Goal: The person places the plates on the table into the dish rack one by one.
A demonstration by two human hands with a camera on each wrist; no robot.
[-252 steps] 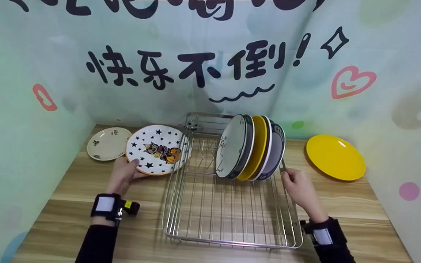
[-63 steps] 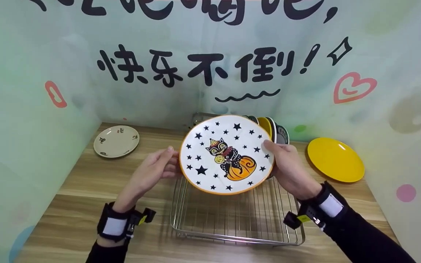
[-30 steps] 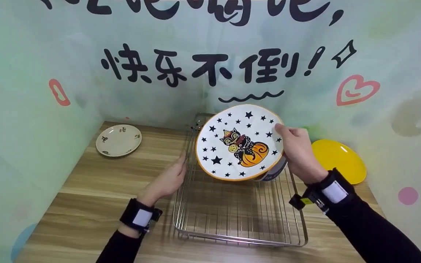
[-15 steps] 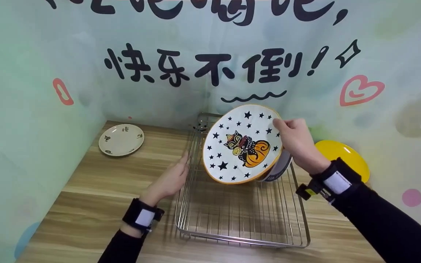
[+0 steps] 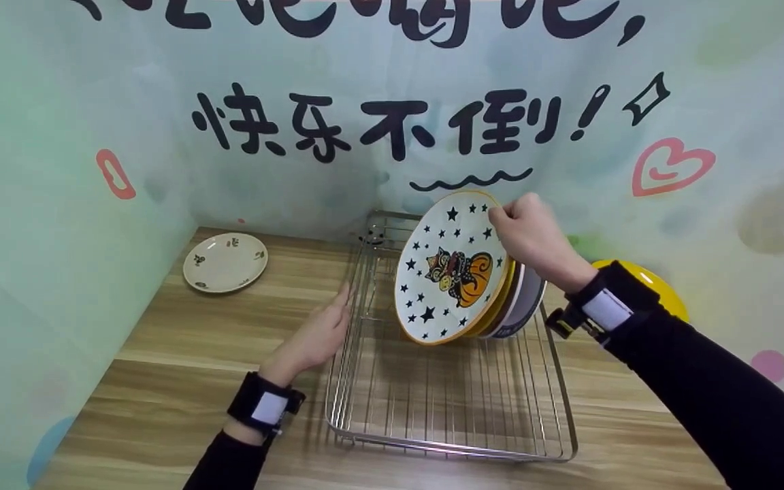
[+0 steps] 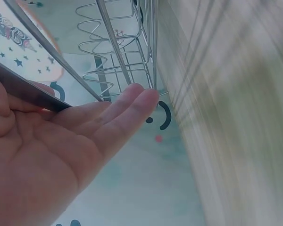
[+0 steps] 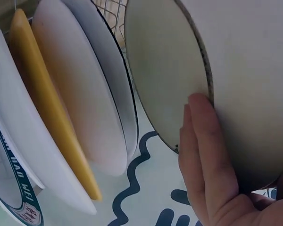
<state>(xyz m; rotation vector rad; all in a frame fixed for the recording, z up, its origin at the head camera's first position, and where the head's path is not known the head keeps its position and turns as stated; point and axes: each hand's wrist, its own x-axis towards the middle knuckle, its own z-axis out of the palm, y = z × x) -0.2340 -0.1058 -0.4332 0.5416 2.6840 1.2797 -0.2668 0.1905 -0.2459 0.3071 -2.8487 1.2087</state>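
Observation:
In the head view, my right hand (image 5: 535, 235) pinches the upper right edge of a white plate (image 5: 446, 265) with black stars, an orange rim and a cat-and-pumpkin picture. The plate stands tilted over the metal wire dish rack (image 5: 426, 446), left of the plates standing there. From the right wrist, its pale underside (image 7: 259, 56) shows, with fingers (image 7: 203, 136) lying against it. Along the rack's left side rests my left hand (image 5: 317, 340), its visible fingers straight. In the left wrist view the rack's rail passes beside the palm. Whether the plate's bottom sits in a slot cannot be told.
Several plates stand in the rack, among them a yellow plate (image 7: 52, 103) and one with a dark lettered rim (image 7: 23, 188). A small cream plate (image 5: 225, 262) lies on the wooden table at left. Another yellow plate (image 5: 661, 289) lies right, partly behind the right arm.
The star plate went from the left hand to the right and moved right over the rack, turning steeper. The left hand let go and moved to the rack's left side; the right hand left the rack.

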